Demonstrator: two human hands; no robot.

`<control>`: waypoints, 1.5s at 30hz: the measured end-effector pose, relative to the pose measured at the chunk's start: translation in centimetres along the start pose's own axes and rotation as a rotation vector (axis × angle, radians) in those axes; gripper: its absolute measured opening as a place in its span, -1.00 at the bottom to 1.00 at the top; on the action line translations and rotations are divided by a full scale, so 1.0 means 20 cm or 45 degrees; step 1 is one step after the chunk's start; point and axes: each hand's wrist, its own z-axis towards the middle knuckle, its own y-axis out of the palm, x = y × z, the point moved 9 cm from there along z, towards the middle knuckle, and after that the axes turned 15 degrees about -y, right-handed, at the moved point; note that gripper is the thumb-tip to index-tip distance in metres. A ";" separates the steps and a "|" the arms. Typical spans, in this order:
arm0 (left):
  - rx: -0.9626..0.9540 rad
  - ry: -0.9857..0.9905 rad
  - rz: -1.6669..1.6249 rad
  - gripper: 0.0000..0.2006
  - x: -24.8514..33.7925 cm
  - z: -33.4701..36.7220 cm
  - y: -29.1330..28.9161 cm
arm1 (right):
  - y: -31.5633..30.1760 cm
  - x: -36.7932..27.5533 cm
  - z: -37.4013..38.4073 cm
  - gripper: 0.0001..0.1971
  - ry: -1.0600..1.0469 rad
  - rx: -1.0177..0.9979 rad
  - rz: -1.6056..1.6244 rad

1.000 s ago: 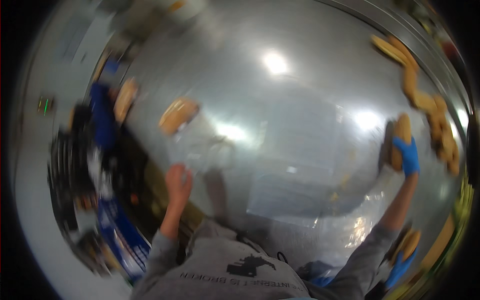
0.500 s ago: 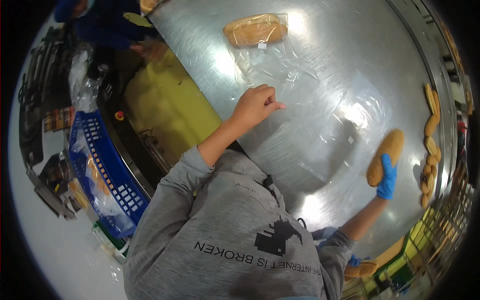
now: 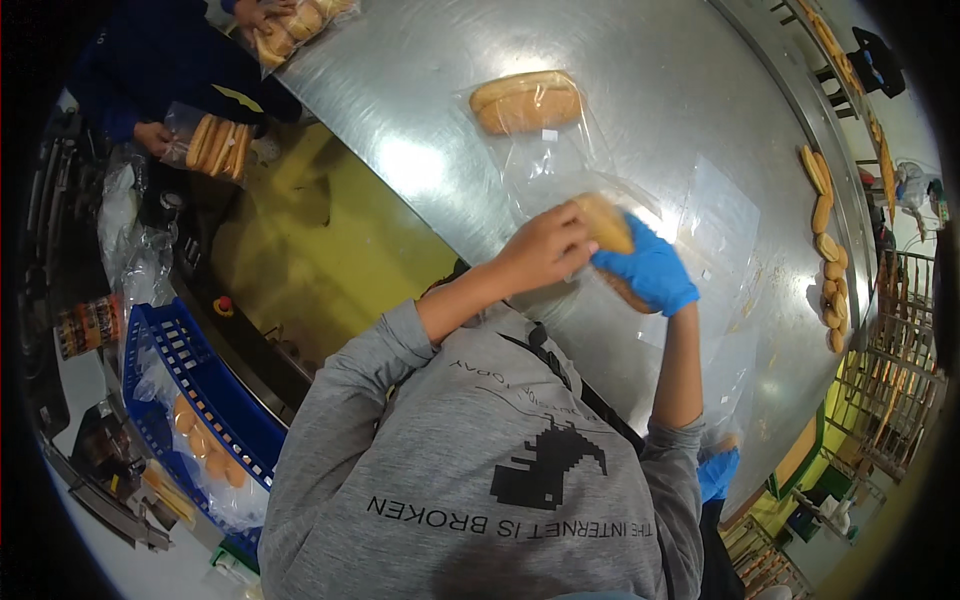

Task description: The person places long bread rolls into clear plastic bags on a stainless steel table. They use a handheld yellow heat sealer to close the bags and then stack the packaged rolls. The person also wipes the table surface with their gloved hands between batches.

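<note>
My right hand [image 3: 652,268], in a blue glove, grips a golden bread loaf [image 3: 606,223], blurred, over the metal table. A browner piece of bread [image 3: 627,293] shows under the glove; whether it is a second loaf I cannot tell. My bare left hand [image 3: 550,245] meets the loaf's left side with fingers curled together, and what they pinch is hidden. Beyond my hands lies a clear plastic bag [image 3: 545,165] with long bread loaves [image 3: 527,103] in its far end. Flat clear bags [image 3: 715,215] lie right of my hands.
Several loaves [image 3: 832,260] line the table's right edge. At left stands a blue crate [image 3: 190,350] with bagged bread. A co-worker at upper left holds bagged rolls [image 3: 218,147] and touches another bread bag [image 3: 295,30]. Another blue-gloved hand [image 3: 718,470] shows beside my right sleeve.
My right hand has brought the bread from the table's right side to my left hand. My left hand has moved slightly right and nearer me. The co-worker's bagged rolls have come into view.
</note>
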 end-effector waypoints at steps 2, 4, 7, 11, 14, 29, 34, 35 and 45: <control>0.011 0.302 0.189 -0.87 0.11 -0.03 0.02 | 0.21 0.02 0.09 -0.35 -0.299 -0.090 -0.001; -0.021 0.296 0.205 -0.89 0.10 -0.07 0.02 | 0.24 -0.02 0.21 -0.31 -0.099 0.002 0.095; -0.074 0.514 0.191 -0.89 0.18 -0.14 0.03 | 0.23 0.18 0.32 -0.22 0.211 0.577 0.183; -0.279 0.469 0.356 -0.90 0.11 -0.22 0.14 | 0.29 0.12 0.40 -0.04 0.381 1.005 0.325; 0.017 0.292 0.496 -0.87 0.12 -0.24 -0.04 | 0.34 -0.03 0.41 -0.09 0.116 1.237 0.716; -0.535 -0.190 0.244 -0.89 -0.11 -0.30 0.10 | 0.65 0.08 0.67 -0.41 -0.296 0.676 -0.045; -0.203 -0.318 0.592 -0.71 -0.05 -0.32 0.05 | 0.54 -0.11 0.35 -0.42 -0.323 0.484 0.341; -0.034 -0.180 0.713 -0.64 -0.02 -0.32 0.04 | 0.56 -0.11 0.29 -0.42 -0.318 0.455 0.423; -0.114 -0.190 0.669 -0.73 -0.35 -0.03 0.14 | 0.77 0.08 0.42 -0.42 -0.396 0.594 -0.067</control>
